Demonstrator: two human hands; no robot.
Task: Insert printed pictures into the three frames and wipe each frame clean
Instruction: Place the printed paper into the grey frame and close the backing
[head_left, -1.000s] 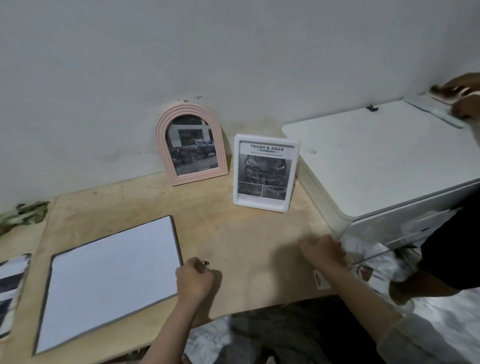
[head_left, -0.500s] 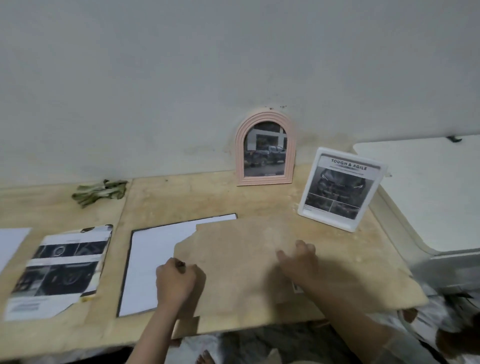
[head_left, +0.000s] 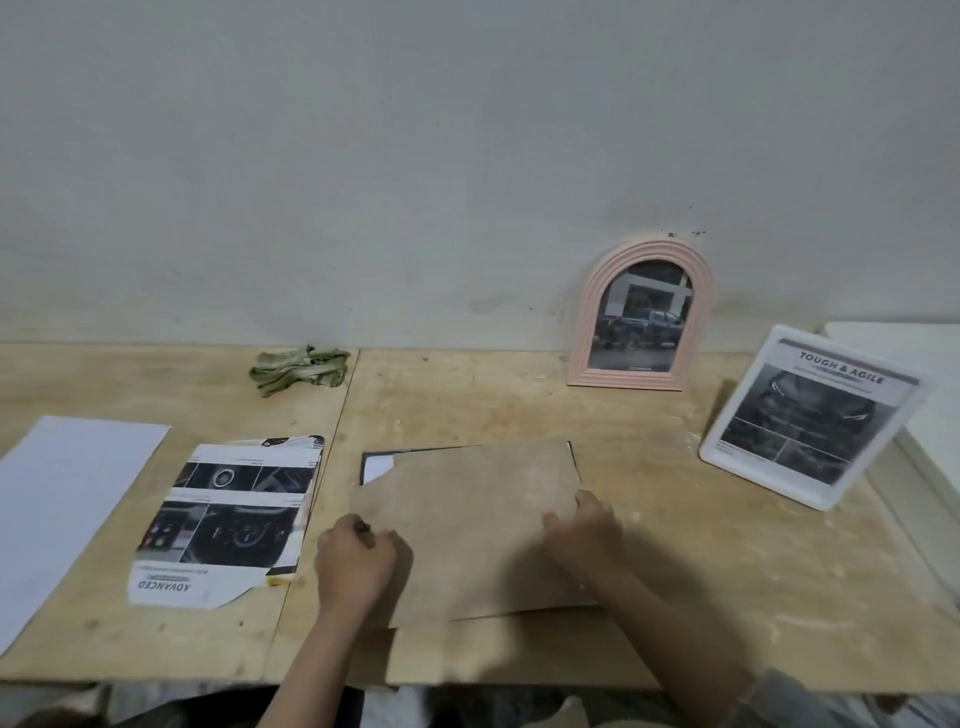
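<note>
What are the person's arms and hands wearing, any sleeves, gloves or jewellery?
Both hands are bare: no gloves or rings show on the left hand or the right hand. The left forearm is bare to the frame's bottom edge. The right arm has a light grey sleeve pushed up near the elbow. No watch or bracelet is visible.

The single head camera looks forward and down from above the near edge of the wooden worktop (head_left: 519, 405), close over it, facing the grey wall (head_left: 467, 156) behind it.
</note>
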